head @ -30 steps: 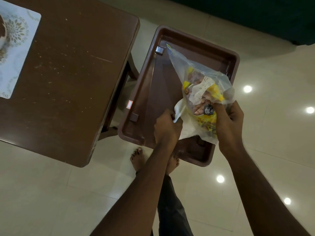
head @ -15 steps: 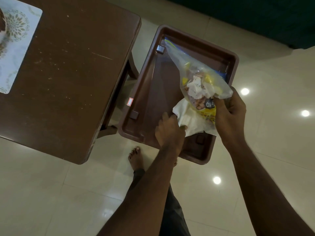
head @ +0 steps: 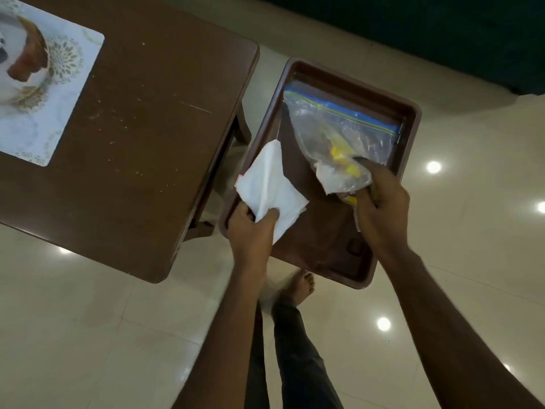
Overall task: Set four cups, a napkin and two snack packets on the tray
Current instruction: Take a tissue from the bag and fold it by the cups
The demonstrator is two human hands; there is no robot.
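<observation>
A brown plastic tray (head: 410, 134) sits to the right of a brown table. My left hand (head: 250, 231) grips a white napkin (head: 269, 181) over the tray's near left corner. My right hand (head: 383, 208) holds the lower end of a clear zip bag (head: 339, 131) with a blue seal strip; yellow snack packets show inside it. The bag's upper part lies down into the tray. No cups show on the tray.
The brown table (head: 141, 137) carries a white patterned placemat (head: 67, 98) at its far left with a brown-and-white dish (head: 20, 63) on it. Glossy tiled floor (head: 88, 335) surrounds everything. A bare foot (head: 298, 286) stands just below the tray. A dark wall runs along the top.
My left hand pulled the napkin out from beside the bag and moved it left. The bag has dropped from upright to lying in the tray.
</observation>
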